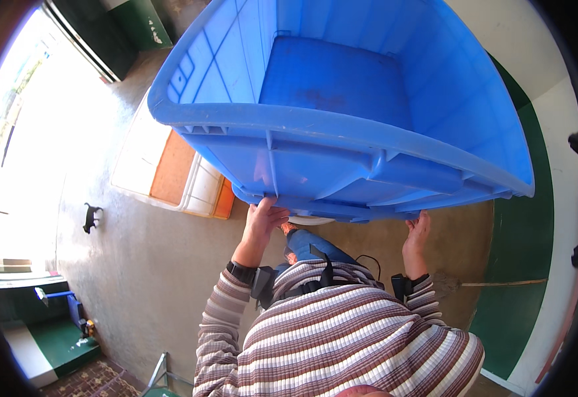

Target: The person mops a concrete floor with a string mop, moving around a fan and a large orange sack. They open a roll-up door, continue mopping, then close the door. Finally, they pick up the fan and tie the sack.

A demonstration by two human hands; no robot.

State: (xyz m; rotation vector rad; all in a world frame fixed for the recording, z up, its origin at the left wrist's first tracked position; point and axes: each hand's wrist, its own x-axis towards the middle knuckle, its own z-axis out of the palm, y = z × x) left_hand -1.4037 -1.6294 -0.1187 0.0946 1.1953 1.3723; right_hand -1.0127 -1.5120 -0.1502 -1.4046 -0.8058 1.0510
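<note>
A large blue plastic bin [302, 119] fills the upper middle, its inside bare and its near wall facing me. Below that wall runs a blue lower edge [348, 210]; whether it belongs to this bin or to a piece underneath, I cannot tell. My left hand [264, 221] grips this edge left of centre, thumb on top and fingers curled. Toward its right end, my right hand [418, 231] holds the same edge, with the fingertips partly hidden under it. Dark bands sit around both wrists.
A white bin [196, 188] with an orange one [224, 198] stands to the left of the blue bin. Farther left, a small black animal [91, 218] is on the floor. A broom [500, 283] lies at right beside the green-painted wall [524, 225]. A metal-legged stool [159, 370] is at lower left.
</note>
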